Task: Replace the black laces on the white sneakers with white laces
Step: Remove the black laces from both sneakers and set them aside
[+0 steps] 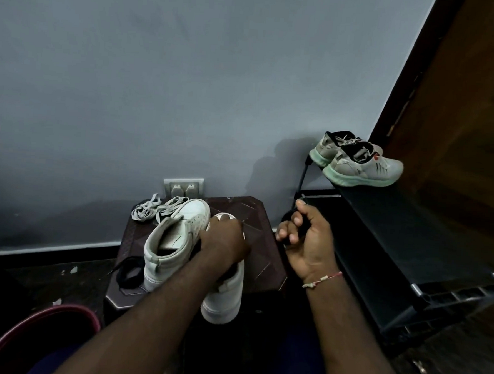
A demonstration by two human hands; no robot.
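Right hand [308, 244] grips one black lace [302, 226]; left hand [225, 237] holds one sneaker [223, 301].

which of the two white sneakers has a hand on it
The sneaker on the right, its heel overhanging the stool: the left hand holds it from above. The other sneaker stands beside it, nearer the white laces.

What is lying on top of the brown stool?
Two white sneakers, white laces at its far left, a black lace at its near left. The left hand covers one sneaker's lacing.
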